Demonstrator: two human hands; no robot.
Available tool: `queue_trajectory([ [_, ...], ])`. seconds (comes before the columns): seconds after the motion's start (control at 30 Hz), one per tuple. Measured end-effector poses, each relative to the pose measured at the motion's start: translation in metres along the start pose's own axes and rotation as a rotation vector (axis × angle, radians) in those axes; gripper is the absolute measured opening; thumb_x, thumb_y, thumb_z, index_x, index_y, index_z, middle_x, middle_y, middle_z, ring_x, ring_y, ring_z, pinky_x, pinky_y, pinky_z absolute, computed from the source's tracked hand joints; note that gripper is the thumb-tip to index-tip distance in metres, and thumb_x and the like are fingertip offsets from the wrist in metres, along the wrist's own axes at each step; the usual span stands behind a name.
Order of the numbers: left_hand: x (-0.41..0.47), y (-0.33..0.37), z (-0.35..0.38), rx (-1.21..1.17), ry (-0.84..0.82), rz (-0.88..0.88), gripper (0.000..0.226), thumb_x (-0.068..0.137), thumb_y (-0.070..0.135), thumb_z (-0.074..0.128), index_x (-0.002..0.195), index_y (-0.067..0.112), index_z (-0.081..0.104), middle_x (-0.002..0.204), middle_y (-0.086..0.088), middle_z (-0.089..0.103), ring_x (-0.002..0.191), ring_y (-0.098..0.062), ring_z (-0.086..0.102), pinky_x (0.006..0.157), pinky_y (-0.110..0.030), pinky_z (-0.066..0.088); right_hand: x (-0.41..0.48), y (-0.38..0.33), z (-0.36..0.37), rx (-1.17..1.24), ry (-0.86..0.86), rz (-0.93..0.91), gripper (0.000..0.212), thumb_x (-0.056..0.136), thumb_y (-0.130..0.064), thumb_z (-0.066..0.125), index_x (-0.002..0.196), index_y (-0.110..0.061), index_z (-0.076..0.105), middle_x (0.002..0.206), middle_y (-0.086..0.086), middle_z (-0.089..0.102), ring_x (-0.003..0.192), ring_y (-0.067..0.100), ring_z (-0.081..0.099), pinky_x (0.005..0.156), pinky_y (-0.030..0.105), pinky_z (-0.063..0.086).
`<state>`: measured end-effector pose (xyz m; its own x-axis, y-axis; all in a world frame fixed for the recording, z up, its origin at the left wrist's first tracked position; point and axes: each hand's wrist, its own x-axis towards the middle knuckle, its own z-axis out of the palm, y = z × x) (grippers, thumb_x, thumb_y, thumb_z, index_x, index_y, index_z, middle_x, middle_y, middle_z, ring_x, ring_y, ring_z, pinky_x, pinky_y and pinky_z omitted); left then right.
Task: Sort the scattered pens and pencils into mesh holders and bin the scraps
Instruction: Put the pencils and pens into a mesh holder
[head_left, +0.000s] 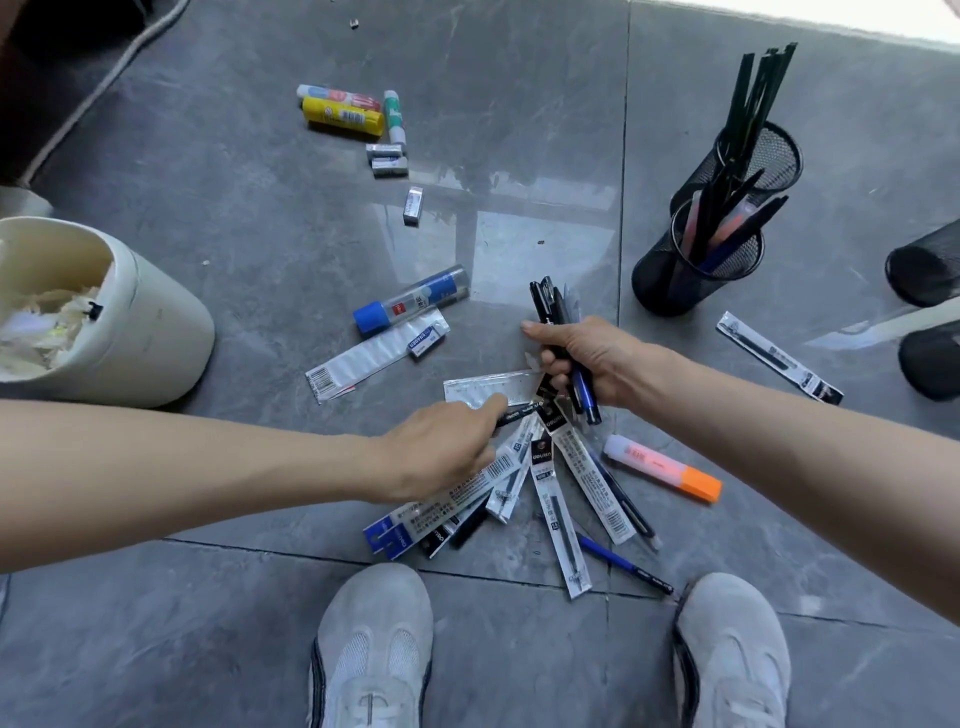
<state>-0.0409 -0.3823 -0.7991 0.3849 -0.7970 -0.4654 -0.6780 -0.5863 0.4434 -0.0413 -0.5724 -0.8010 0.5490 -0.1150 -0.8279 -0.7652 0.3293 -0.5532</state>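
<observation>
Head view: the person stands over a fan of stationery on the grey floor (519, 130), shoes at 6 o'clock. The right hand (587, 358) is closed in a fist round a bundle of pens (550, 301), whose tips stick out toward 12 o'clock. The left hand (441, 447) reaches in from 9 o'clock, index finger laid on the end of a black pen (519, 414) that lies across the top of the refill packets (587, 467). The thumb is hidden, so I cannot tell whether the grip is closed.

The step in hand looks like gathering one more pen into the bundle. To do it well, the left hand should lift the black pen by its bare end alone, clear of the packets and the clear ruler (488, 389) just beside it, so no wrapper comes along. Then it should slide the pen in parallel with the others, with the fist loosened only slightly so that none drops.

The near mesh holder (670, 283), already holding pens, stands at 2 o'clock from the pile, with a second mesh holder (779, 150) behind it. The cream bin (156, 322), part full of paper, sits at 9 o'clock. A blue pen (623, 564) at 5 o'clock and an orange highlighter (665, 467) at 4 o'clock remain to be collected.
</observation>
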Motion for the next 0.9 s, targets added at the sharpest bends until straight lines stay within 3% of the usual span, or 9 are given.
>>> queue_trajectory([
  [0.1,0.006,0.021,0.005,0.167,-0.025,0.232,0.022,0.089,0.016,0.045,0.09,0.019,0.024,0.073,-0.006,0.051,0.059,-0.028,0.039,0.053,-0.034,0.026,-0.007,0.005,-0.01,0.036,0.027,-0.005,0.025,0.087,-0.019,0.067,0.071,-0.013,0.049,0.043,-0.001,0.045,0.03,0.005,0.032,0.032,0.014,0.029],
  [0.23,0.023,0.068,0.026,0.339,-0.117,0.504,0.013,0.091,0.012,0.044,0.104,0.009,0.042,0.102,-0.012,0.053,0.079,-0.037,0.054,0.055,-0.037,0.027,-0.016,0.016,-0.028,0.085,0.059,-0.007,0.022,0.087,-0.018,0.066,0.073,-0.013,0.05,0.042,-0.001,0.045,0.029,0.005,0.032,0.032,0.014,0.03],
  [0.43,0.058,0.118,0.066,0.44,-0.207,0.636,0.031,0.092,0.01,0.045,0.121,0.001,0.046,0.114,-0.016,0.055,0.094,-0.037,0.06,0.059,-0.04,0.037,-0.035,0.034,-0.059,0.162,0.127,-0.008,0.026,0.087,-0.018,0.066,0.067,-0.012,0.05,0.048,0.002,0.044,0.028,0.006,0.03,0.031,0.014,0.028],
  [0.57,0.064,0.118,0.075,0.446,-0.236,0.669,0.031,0.082,0.013,0.055,0.11,0.004,0.047,0.108,-0.014,0.054,0.088,-0.036,0.06,0.055,-0.037,0.03,-0.046,0.049,-0.082,0.18,0.171,0.039,0.025,0.086,-0.021,0.068,0.07,-0.013,0.05,0.049,0.0,0.044,0.03,0.006,0.03,0.037,0.017,0.031],
  [0.67,0.069,0.113,0.057,0.342,-0.175,0.769,0.017,0.078,0.015,0.051,0.093,0.009,0.044,0.087,-0.012,0.057,0.075,-0.034,0.056,0.049,-0.039,0.035,-0.053,0.055,-0.099,0.185,0.146,0.079,0.024,0.086,-0.018,0.067,0.072,-0.012,0.049,0.049,0.001,0.046,0.03,0.005,0.032,0.032,0.015,0.031],
  [0.77,0.075,0.109,0.034,0.34,0.093,1.01,0.008,0.077,0.014,0.04,0.08,0.014,0.032,0.061,-0.005,0.052,0.063,-0.026,0.049,0.047,-0.034,0.042,-0.058,0.057,-0.11,0.115,0.061,0.166,0.028,0.087,-0.024,0.066,0.068,-0.011,0.049,0.049,0.001,0.046,0.031,0.005,0.033,0.031,0.015,0.031],
  [0.83,0.079,0.106,0.022,0.397,0.269,1.101,0.006,0.084,0.006,0.041,0.084,0.012,0.041,0.063,-0.004,0.053,0.069,-0.024,0.046,0.062,-0.033,0.041,-0.059,0.056,-0.115,0.095,-0.006,0.218,0.031,0.087,-0.029,0.064,0.067,-0.011,0.049,0.046,0.001,0.044,0.031,0.005,0.033,0.032,0.014,0.033],
  [0.9,0.082,0.104,0.007,0.425,0.407,1.126,0.017,0.091,0.002,0.042,0.09,0.01,0.058,0.076,-0.007,0.058,0.076,-0.024,0.048,0.075,-0.033,0.042,-0.058,0.053,-0.117,0.082,-0.064,0.261,0.033,0.087,-0.034,0.063,0.066,-0.012,0.05,0.044,0.0,0.042,0.032,0.005,0.035,0.034,0.013,0.033],
])
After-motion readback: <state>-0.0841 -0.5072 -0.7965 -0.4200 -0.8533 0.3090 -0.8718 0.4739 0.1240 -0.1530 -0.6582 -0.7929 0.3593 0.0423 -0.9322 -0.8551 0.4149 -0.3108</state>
